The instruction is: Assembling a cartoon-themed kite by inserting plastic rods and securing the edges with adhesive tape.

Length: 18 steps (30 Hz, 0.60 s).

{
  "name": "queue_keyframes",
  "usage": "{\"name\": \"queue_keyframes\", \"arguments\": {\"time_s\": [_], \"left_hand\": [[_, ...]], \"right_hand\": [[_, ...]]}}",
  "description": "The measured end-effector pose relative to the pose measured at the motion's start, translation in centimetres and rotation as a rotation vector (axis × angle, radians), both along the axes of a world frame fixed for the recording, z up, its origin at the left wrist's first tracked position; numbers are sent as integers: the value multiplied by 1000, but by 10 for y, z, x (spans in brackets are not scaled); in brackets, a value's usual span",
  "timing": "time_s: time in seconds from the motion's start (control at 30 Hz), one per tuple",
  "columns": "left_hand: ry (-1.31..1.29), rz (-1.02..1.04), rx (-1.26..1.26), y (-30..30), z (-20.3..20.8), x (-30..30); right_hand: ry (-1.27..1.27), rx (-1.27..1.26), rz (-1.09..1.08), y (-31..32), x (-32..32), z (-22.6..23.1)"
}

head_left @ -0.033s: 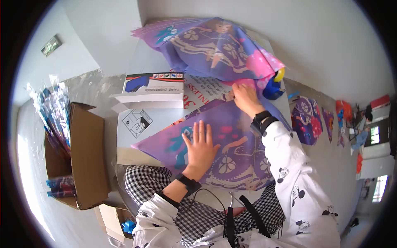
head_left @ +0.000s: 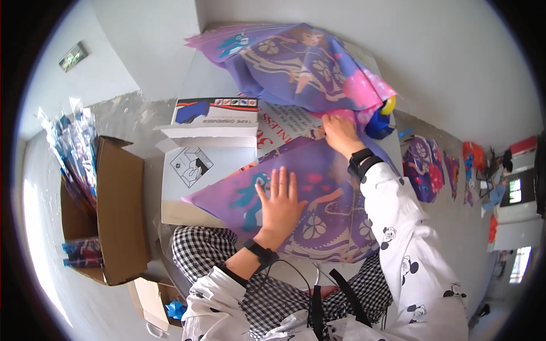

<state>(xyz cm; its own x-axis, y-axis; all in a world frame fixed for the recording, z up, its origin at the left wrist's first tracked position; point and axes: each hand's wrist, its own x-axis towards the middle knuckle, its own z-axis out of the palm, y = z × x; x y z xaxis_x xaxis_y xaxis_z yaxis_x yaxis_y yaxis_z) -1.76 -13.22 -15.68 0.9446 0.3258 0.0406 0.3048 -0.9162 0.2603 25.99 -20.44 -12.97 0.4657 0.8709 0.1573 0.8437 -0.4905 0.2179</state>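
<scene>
A thin purple kite sheet [head_left: 327, 230], printed with a dress, flowers and a teal figure, lies over the near half of the table and onto my lap. My left hand [head_left: 278, 211] rests flat on it, fingers spread, over the teal figure. At the sheet's far edge, my right hand [head_left: 340, 135] has its fingertips pinched together on the purple material. Beyond that hand, several more kite sheets [head_left: 301, 65] with the same print lie fanned and rumpled. Right of them stands a blue tape dispenser [head_left: 377, 126] with a yellow roll.
An opened white carton [head_left: 219, 133] stands at the table's left. Beneath the sheets shows a board with red print [head_left: 276, 119]. A brown cardboard box [head_left: 120, 210] holding plastic-wrapped packs [head_left: 77, 153] is on my left. Printed kites [head_left: 422, 167] are on the right.
</scene>
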Motion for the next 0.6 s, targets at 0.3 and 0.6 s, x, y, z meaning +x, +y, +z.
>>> {"name": "queue_keyframes", "arguments": {"time_s": [0.3, 0.6], "left_hand": [[-37, -105, -5, 0, -8, -13], [-377, 84, -512, -8, -41, -12]], "right_hand": [[73, 211, 466, 57, -35, 43], [329, 316, 883, 72, -205, 54]]}}
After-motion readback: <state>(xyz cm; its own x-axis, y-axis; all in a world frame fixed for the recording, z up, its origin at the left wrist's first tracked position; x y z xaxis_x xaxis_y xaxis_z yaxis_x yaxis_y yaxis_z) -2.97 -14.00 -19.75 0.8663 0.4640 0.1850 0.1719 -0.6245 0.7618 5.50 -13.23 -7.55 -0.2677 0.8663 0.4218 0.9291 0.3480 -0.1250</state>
